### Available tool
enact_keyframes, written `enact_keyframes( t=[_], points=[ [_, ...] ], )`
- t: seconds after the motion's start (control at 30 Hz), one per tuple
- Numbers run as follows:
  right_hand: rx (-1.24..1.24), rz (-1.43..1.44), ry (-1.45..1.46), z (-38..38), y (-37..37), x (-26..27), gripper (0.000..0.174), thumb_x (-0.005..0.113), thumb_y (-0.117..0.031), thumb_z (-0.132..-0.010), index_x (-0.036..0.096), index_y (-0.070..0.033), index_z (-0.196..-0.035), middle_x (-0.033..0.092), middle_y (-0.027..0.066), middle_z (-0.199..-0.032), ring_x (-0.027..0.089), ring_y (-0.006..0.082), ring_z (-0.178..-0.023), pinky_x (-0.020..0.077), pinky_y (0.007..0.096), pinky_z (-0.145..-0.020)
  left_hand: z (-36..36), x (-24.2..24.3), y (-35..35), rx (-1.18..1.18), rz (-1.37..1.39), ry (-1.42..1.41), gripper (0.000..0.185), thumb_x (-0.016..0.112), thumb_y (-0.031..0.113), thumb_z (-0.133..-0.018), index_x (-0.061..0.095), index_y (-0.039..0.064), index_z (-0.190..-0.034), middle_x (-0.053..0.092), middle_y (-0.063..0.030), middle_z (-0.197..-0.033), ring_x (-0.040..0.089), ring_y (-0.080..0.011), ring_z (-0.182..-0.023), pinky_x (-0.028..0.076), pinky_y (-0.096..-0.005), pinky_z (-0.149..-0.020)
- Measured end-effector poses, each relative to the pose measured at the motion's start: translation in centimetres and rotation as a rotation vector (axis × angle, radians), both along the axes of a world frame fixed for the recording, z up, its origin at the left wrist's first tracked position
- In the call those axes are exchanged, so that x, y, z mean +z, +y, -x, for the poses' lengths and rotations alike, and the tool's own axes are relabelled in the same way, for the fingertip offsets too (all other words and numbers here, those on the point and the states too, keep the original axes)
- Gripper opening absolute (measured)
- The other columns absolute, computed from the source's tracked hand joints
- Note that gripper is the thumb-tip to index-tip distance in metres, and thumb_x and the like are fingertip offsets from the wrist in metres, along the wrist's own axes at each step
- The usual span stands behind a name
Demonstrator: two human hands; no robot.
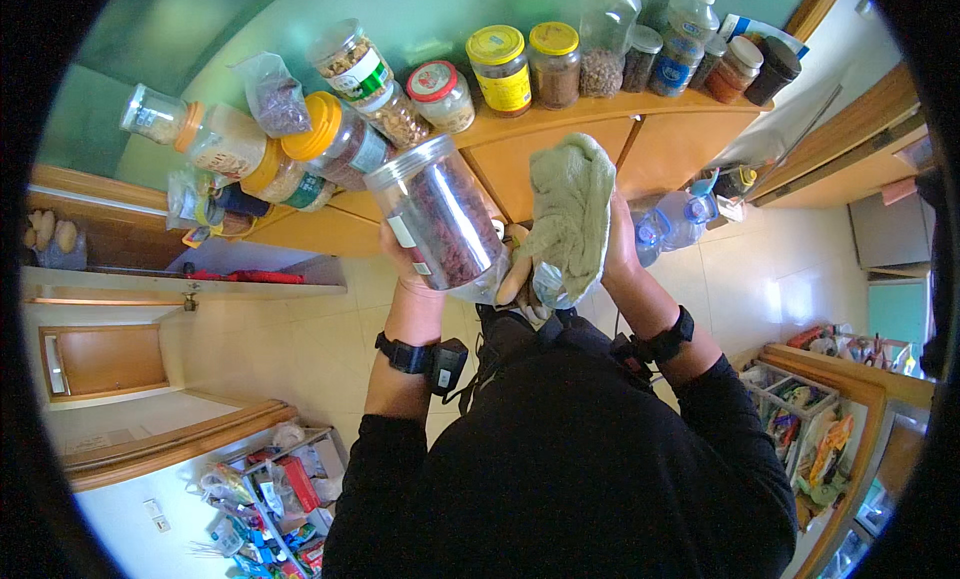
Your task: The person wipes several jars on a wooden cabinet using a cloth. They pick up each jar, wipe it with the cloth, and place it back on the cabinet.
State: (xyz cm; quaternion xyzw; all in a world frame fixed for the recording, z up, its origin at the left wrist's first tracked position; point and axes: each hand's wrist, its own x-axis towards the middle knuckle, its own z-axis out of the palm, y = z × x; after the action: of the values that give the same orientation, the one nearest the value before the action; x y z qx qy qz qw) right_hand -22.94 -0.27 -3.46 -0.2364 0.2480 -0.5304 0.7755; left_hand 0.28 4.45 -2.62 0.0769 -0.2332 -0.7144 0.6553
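Observation:
My left hand [409, 260] grips a large transparent plastic jar [450, 223] around its side. Dark red dried pieces fill much of it, and it tilts with its screw lid up and to the left. In my right hand [619, 238] is a pale green towelling cloth [571, 204], bunched and held just to the right of the jar, not plainly touching it. The cloth hides most of my right fingers. Below and between the two, tan tubers [514, 280] in plastic bags show near my feet.
A wooden cabinet top [607, 108] ahead carries jars, including a yellow-lidded jar [498, 73], a red-lidded jar [441, 99] and an orange-lidded jar [330, 136]. Large water bottles [679, 217] stand on the floor at right. Loaded racks [281, 496] lie behind left; a shelf [225, 279] juts at left.

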Motion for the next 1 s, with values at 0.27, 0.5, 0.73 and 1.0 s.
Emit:
enact_keyframes(
  t=[0.27,0.5,0.73,1.0],
  points=[
    [-0.026,0.269,0.179,-0.4,3.0,4.2,0.045,0.047,-0.029,-0.095,0.042,-0.001,-0.13,0.05,0.0129,-0.124,0.05,0.0253,-0.116,0.0413,0.0383,-0.096,-0.3,0.5,0.8,0.163,-0.064,-0.268,0.099,0.061,0.068,-0.068,0.034,0.002,-0.136,0.052,-0.0175,-0.121,0.056,-0.0312,-0.107,0.047,-0.0448,-0.094],
    [-0.27,1.25,1.132,-4.0,3.0,8.0,0.054,0.068,-0.032,-0.075,0.051,-0.001,-0.117,0.047,0.0243,-0.111,0.043,0.0426,-0.101,0.0362,0.0475,-0.088,2.5,2.4,-0.7,0.419,-0.145,-0.638,0.068,0.062,0.042,-0.084,0.036,0.004,-0.134,0.051,-0.0102,-0.126,0.053,-0.0219,-0.111,0.046,-0.0369,-0.093],
    [-0.323,1.056,0.951,-5.6,1.1,6.9,0.052,0.064,-0.027,-0.081,0.047,0.0,-0.121,0.048,0.0247,-0.104,0.047,0.042,-0.093,0.0407,0.0447,-0.083,1.6,1.7,0.2,0.526,-0.281,-0.614,0.072,0.067,0.026,-0.081,0.028,0.004,-0.137,0.049,-0.0127,-0.126,0.055,-0.0248,-0.109,0.049,-0.0383,-0.09],
    [0.218,0.322,0.207,-5.5,-2.2,4.3,0.04,0.037,-0.021,-0.1,0.04,0.001,-0.133,0.053,0.011,-0.124,0.05,0.0166,-0.112,0.0394,0.0316,-0.099,3.2,0.5,1.6,0.288,-0.132,-0.514,0.085,0.078,0.04,-0.069,0.035,0.0,-0.131,0.055,-0.0118,-0.117,0.059,-0.023,-0.103,0.051,-0.038,-0.087]
  ],
)
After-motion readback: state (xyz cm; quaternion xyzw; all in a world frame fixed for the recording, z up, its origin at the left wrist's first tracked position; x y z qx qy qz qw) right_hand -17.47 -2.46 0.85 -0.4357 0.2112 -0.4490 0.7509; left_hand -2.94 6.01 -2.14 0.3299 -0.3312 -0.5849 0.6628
